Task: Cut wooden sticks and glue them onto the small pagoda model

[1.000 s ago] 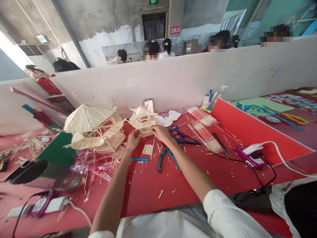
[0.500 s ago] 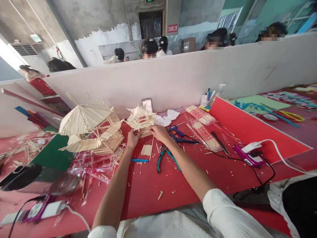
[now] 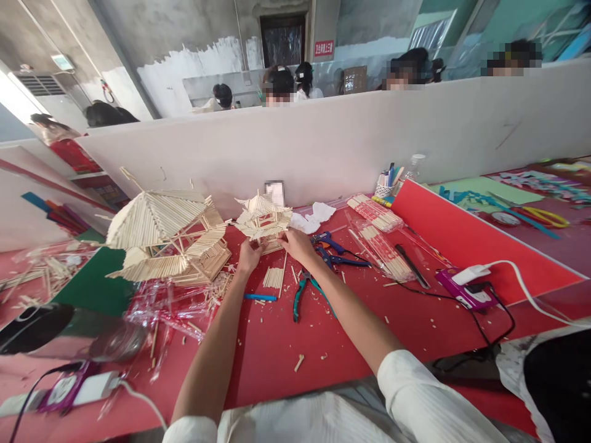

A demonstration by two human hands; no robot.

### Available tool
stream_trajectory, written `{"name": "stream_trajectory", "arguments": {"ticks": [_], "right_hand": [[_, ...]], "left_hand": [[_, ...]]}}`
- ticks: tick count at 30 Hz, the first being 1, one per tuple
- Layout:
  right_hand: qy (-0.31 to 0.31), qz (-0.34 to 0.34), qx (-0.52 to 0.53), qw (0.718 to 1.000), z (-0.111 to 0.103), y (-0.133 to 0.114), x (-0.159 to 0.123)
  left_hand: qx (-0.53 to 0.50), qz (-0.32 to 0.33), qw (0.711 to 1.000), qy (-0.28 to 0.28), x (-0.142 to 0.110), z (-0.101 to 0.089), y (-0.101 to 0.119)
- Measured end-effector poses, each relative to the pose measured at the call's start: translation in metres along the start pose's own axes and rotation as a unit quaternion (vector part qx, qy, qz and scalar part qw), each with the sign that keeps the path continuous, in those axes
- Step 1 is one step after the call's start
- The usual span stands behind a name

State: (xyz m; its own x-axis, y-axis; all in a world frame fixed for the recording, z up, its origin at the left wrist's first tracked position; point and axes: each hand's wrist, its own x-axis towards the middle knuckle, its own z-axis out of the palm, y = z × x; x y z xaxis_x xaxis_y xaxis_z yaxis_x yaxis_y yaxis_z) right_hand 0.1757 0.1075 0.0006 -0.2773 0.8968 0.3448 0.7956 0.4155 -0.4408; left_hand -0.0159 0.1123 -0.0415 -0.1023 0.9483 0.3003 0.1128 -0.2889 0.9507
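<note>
A small pavilion model [image 3: 263, 216] built of wooden sticks stands on the red tabletop, near the partition. My left hand [image 3: 249, 256] is closed at its lower left edge, thumb and fingers gripping the base. On the other side my right hand [image 3: 296, 245] pinches the lower right part of the same model. Just in front lies a row of short sticks [image 3: 274, 277], with a blue pen [image 3: 260, 297] and green-handled pliers [image 3: 301, 295] nearer me. A larger stick pavilion [image 3: 159, 224] stands to the left.
Blue glue guns [image 3: 333, 246] lie right of my hands, near packs of sticks [image 3: 385, 249]. A red board [image 3: 466, 234] leans at the right. Plastic wrap [image 3: 168, 304], a lying bottle [image 3: 92, 332] and a power strip [image 3: 69, 389] occupy the left. A pale partition [image 3: 323, 141] runs behind.
Both hands keep their places on the small pavilion model, with no clear movement of it. The view has shifted very slightly.
</note>
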Motion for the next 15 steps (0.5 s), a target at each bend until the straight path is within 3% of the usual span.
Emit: {"name": "stream_trajectory", "arguments": {"ticks": [6,15], "right_hand": [[0.004,0.009,0.072,0.997,0.0053,0.0043,0.0042],[-0.012,0.003,0.090,0.996,0.0040,0.0089,0.0071]], "left_hand": [[0.014,-0.010,1.000,0.002,-0.0004,-0.0007,0.0033],[0.050,-0.006,0.999,0.010,-0.0031,-0.0010,0.0046]]}}
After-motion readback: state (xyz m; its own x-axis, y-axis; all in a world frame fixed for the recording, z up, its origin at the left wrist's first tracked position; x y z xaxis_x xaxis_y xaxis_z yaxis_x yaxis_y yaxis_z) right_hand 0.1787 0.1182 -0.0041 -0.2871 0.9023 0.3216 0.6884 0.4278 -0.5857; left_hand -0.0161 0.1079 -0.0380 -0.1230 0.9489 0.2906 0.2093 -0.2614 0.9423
